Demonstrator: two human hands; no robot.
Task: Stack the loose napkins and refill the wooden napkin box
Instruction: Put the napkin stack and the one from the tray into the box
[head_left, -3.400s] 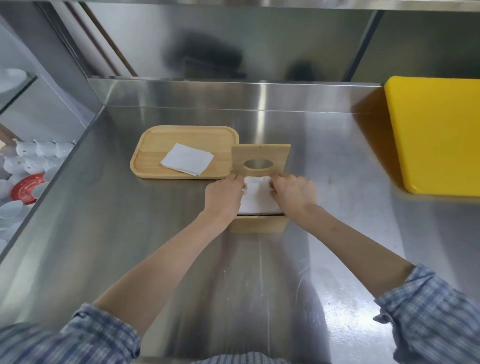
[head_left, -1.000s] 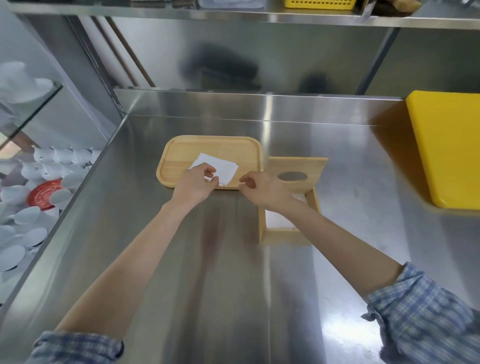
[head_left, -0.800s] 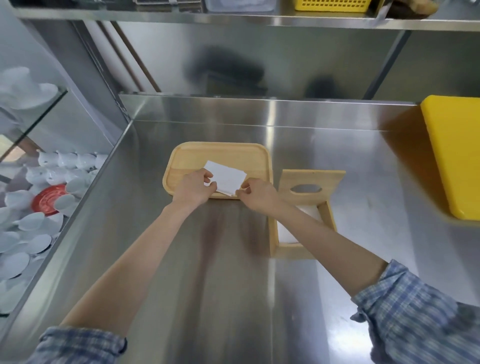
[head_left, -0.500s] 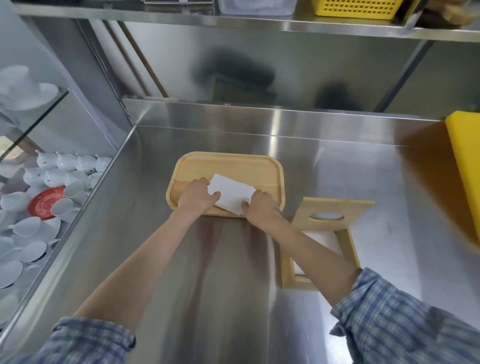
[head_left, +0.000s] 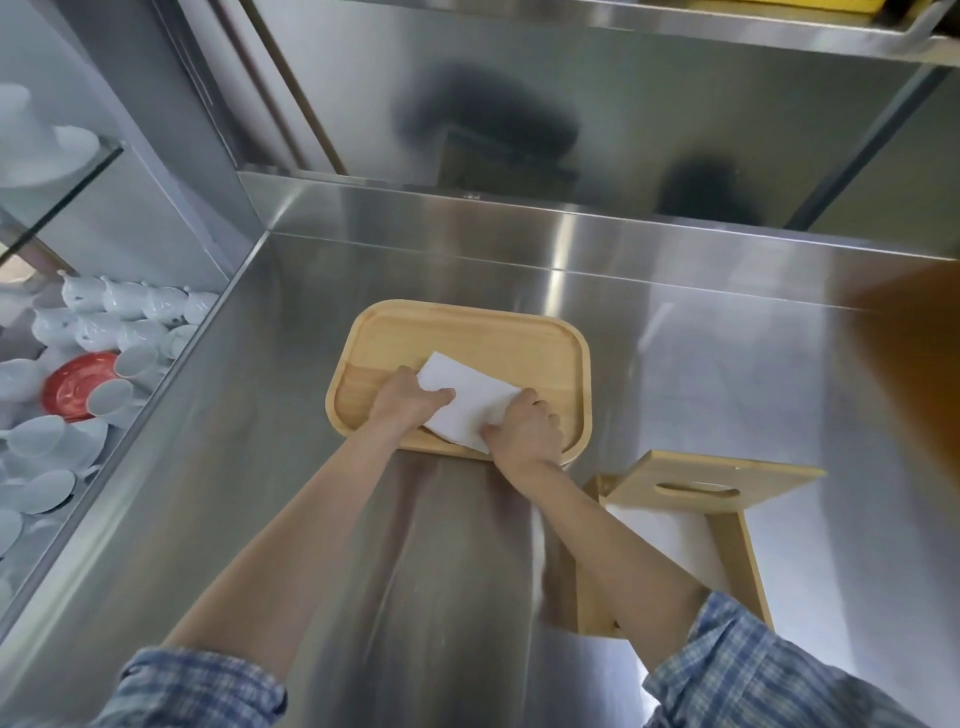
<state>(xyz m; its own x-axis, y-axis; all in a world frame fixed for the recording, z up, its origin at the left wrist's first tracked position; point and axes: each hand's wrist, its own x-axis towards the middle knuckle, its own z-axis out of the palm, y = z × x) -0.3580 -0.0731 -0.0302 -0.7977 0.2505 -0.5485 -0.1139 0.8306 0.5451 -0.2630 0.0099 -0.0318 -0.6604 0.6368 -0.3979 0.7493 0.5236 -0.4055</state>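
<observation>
Gathering the loose napkins (head_left: 470, 402) on the wooden tray (head_left: 467, 332): left hand (head_left: 408, 402) and right hand (head_left: 524, 428) each pinching an edge of the white stack, grip pressed on paper. Next, probably: lifting it square and carrying it right to the wooden napkin box (head_left: 737, 540), open, lid (head_left: 711, 480) tilted up, white napkins already inside. Steel tabletop (head_left: 260, 493) otherwise bare; white cups (head_left: 124, 312) well apart, left. Right forearm crossing over the box.

- My left hand (head_left: 410, 402) and right hand (head_left: 524, 431) have left the wooden napkin box (head_left: 727, 530), now lower right of the frame.
- Both now grip the napkin (head_left: 467, 400) on the tray (head_left: 457, 327) at centre.
</observation>
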